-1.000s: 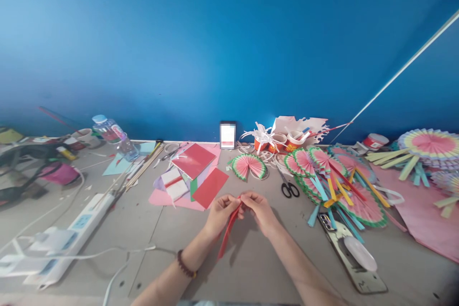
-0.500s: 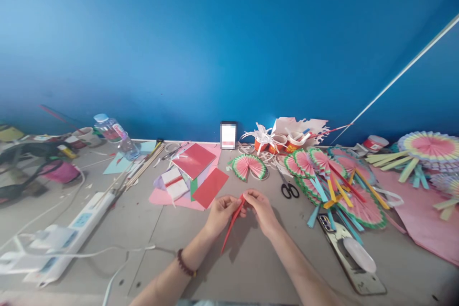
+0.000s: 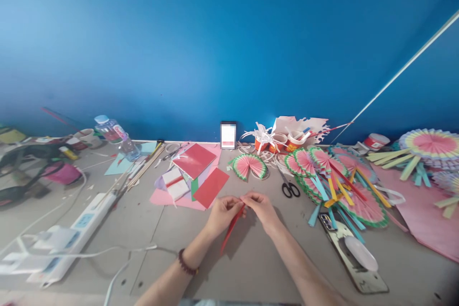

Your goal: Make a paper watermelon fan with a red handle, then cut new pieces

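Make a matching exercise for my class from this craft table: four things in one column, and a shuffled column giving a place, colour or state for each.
Things
1. red paper strip
2. scissors
3. phone
4. plastic bottle

Places, colours or states
A. lying beneath a white oval object
B. blue-capped
C. held by the left hand and right hand
D. black-handled

Right pairs: 1-C, 2-D, 3-A, 4-B
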`<state>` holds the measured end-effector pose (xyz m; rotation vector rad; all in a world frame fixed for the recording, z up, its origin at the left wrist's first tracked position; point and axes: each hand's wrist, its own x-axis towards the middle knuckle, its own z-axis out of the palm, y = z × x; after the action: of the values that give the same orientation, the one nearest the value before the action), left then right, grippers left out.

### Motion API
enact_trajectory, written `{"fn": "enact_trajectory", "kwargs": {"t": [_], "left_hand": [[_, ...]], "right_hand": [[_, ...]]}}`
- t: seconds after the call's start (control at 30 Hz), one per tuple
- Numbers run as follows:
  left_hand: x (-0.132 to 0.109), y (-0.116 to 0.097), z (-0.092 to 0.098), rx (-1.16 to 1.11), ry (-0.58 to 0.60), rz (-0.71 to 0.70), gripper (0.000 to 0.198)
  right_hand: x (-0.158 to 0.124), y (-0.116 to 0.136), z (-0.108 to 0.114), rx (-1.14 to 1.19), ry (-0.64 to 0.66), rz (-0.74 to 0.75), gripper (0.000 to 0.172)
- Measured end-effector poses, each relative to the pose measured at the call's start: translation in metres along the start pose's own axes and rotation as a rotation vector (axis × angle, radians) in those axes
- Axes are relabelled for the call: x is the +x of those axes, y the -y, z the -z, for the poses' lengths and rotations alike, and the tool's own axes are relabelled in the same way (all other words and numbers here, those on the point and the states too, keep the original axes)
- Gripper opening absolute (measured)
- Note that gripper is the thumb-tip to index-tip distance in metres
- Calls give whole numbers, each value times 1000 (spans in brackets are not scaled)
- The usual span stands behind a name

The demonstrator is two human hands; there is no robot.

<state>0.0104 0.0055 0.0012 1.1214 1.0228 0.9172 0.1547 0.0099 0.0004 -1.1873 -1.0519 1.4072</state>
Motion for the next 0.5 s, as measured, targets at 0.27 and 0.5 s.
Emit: {"fn": "enact_trajectory", "kwargs": {"t": [0.27,0.5], "left_hand": [[3,0,4,-87,79,130,32],[1,-4,7,-194,132,218,30]], "right_hand": [[2,-3,3,-133,-111,39,35],[8,-11,7,-15,-17,-85,31]]}}
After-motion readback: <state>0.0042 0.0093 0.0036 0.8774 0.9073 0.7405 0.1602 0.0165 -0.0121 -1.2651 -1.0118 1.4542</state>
